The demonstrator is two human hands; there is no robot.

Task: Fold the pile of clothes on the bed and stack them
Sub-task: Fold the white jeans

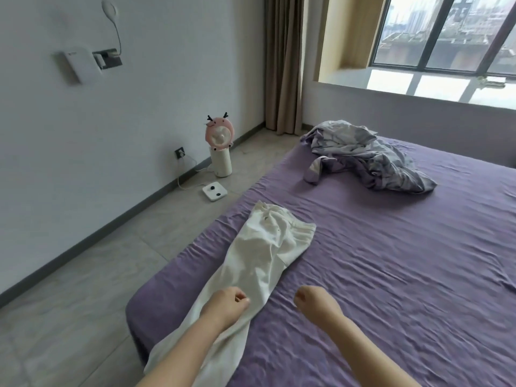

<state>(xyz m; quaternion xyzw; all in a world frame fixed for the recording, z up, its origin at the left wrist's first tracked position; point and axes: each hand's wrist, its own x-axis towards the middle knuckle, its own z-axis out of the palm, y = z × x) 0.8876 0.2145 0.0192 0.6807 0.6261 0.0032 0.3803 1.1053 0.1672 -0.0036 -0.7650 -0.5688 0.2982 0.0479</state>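
Head view: soft white trousers (259, 258), creased, with a gathered elastic waist, lie lengthwise on the wrinkled purple bed sheet (391, 261), legs trailing off the near edge. The left hand (227, 303) sits over them, fingers curled, apparently holding nothing. The right hand (312, 300), at its 3 o'clock, is curled likewise above bare sheet. A crumpled grey-white pile (363, 157) lies at 1 o'clock, well apart.

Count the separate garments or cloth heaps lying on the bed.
2: white trousers laid along the near left edge, and a crumpled grey-lilac heap at the far end, which may hide more pieces.
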